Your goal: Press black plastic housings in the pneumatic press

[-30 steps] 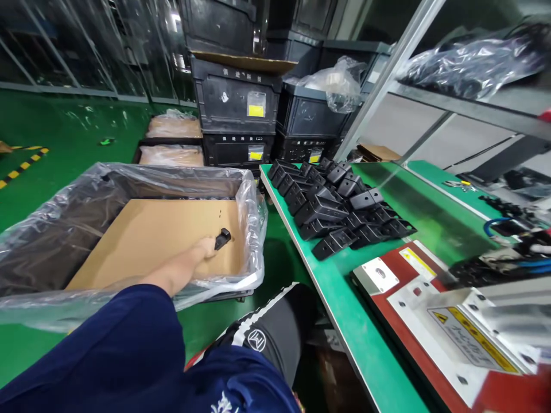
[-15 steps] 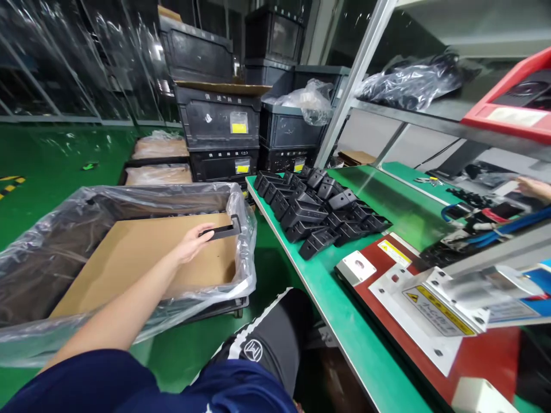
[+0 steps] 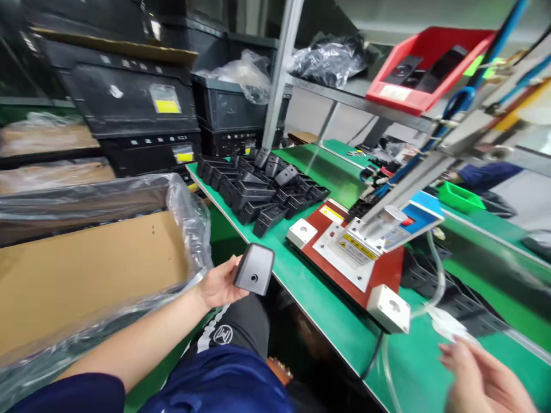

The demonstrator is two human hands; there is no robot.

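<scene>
A black plastic housing (image 3: pixel 255 268) with a small round hole in its end is held in my left hand (image 3: pixel 221 284), over my lap by the edge of the green bench (image 3: pixel 297 267). My right hand (image 3: pixel 486 378) is at the lower right, blurred, above the bench, with fingers partly spread and nothing seen in them. Many similar black housings (image 3: pixel 253 192) lie piled on the bench. Beside them stands a press fixture with a red base (image 3: pixel 312 223) and white button boxes (image 3: pixel 388 308). More black parts (image 3: pixel 456 298) lie behind the fixture.
To the left is a plastic-lined bin (image 3: pixel 189 229) with a cardboard sheet (image 3: pixel 99 264) inside. Dark crates (image 3: pixel 129 97) are stacked behind. A red tray (image 3: pixel 398 94) sits on the shelf. Another person's sleeve (image 3: pixel 491 174) shows across the bench, near a green tray (image 3: pixel 460 198).
My left hand has moved right, away from the bin, and now holds a black housing with its end toward me. The view has turned right, and my right hand has come into sight.
</scene>
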